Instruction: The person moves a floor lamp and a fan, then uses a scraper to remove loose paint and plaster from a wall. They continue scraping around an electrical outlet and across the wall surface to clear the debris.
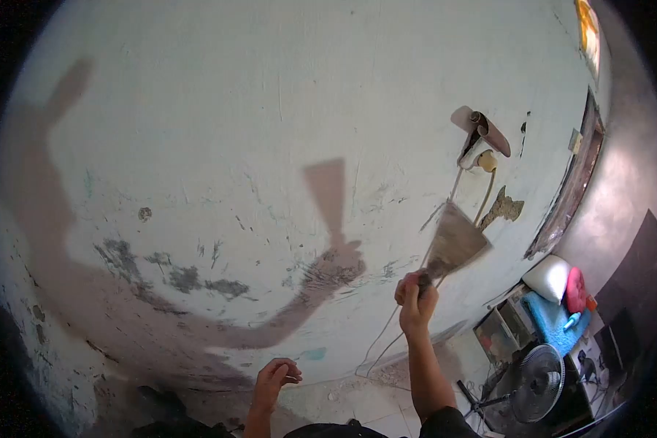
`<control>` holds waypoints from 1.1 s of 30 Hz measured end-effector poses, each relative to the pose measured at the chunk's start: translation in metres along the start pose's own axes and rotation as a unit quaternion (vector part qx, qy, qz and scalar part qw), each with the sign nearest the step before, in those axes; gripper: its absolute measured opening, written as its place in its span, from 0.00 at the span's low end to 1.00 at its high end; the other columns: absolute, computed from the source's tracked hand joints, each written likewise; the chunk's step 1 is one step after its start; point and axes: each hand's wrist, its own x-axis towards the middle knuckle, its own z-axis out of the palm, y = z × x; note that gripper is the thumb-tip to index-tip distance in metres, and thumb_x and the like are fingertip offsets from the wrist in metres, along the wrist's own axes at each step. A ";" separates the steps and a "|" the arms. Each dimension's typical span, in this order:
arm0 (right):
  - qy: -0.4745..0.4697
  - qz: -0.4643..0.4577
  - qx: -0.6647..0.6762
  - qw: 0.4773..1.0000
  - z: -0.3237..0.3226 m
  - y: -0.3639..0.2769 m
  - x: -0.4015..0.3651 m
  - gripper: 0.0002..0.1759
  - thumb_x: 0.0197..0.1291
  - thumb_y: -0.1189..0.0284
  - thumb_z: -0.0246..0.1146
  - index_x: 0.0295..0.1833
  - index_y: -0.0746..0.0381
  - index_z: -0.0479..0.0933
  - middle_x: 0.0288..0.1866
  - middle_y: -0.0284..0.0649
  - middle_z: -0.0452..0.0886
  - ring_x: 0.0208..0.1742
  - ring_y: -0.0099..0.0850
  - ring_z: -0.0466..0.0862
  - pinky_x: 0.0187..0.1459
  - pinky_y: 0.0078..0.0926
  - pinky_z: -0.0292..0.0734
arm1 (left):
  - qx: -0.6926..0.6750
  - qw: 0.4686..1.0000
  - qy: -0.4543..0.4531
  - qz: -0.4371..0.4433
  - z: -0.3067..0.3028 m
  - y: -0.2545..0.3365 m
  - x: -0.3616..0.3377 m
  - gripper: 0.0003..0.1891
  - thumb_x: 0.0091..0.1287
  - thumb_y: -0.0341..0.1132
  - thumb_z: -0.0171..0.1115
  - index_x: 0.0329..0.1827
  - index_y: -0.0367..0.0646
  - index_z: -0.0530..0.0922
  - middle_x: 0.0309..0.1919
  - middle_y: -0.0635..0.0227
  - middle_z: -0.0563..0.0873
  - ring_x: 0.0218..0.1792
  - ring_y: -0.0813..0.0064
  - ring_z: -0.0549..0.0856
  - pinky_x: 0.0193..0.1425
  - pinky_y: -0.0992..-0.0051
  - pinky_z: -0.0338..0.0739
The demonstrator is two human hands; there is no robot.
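My right hand [416, 306] is wrapped round the handle of a wide putty knife [456, 241], its broad dull metal blade angled up and to the right. In this view the blade overlaps the white wall [387, 87] and a cable that hangs down it. Just past the blade's upper right corner is a patch of broken plaster [505, 208]. Low in the middle, my left hand [277, 376] holds nothing, its fingers loosely curled in front of the wall's foot. Dark scuffs and flaked paint [186, 279] mark the lower wall to the left.
A peeling wall fixture [485, 139] with a round knob and cables juts out above the blade. At lower right stand a fan [539, 383], a cabinet [500, 328], a blue towel [551, 321] and a white pillow [547, 277]. Debris lies on the tiled floor [394, 420].
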 end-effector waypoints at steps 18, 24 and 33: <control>0.022 -0.073 -0.100 0.992 -0.009 -0.010 -0.021 0.17 0.74 0.65 0.53 0.34 0.67 0.72 0.19 0.34 0.70 0.20 0.22 0.67 0.23 0.21 0.59 | 0.011 0.999 0.039 -0.029 -0.053 -0.009 -0.020 0.10 0.75 0.35 0.55 0.46 0.37 0.80 0.34 0.63 0.84 0.37 0.69 0.86 0.44 0.68 0.83; -0.028 0.031 -0.267 0.963 0.000 0.012 0.002 0.19 0.74 0.62 0.54 0.33 0.64 0.73 0.20 0.32 0.72 0.19 0.21 0.70 0.22 0.21 0.64 | 0.018 1.000 0.001 -0.022 -0.040 -0.002 -0.012 0.10 0.75 0.35 0.55 0.46 0.38 0.79 0.35 0.63 0.84 0.37 0.70 0.85 0.44 0.70 0.82; -0.042 0.097 -0.352 0.930 -0.012 0.018 -0.043 0.20 0.73 0.62 0.57 0.29 0.65 0.74 0.17 0.28 0.70 0.19 0.17 0.69 0.22 0.18 0.63 | -0.020 1.000 -0.005 -0.011 -0.049 -0.005 -0.014 0.10 0.75 0.35 0.54 0.46 0.38 0.79 0.35 0.63 0.84 0.37 0.70 0.85 0.45 0.69 0.82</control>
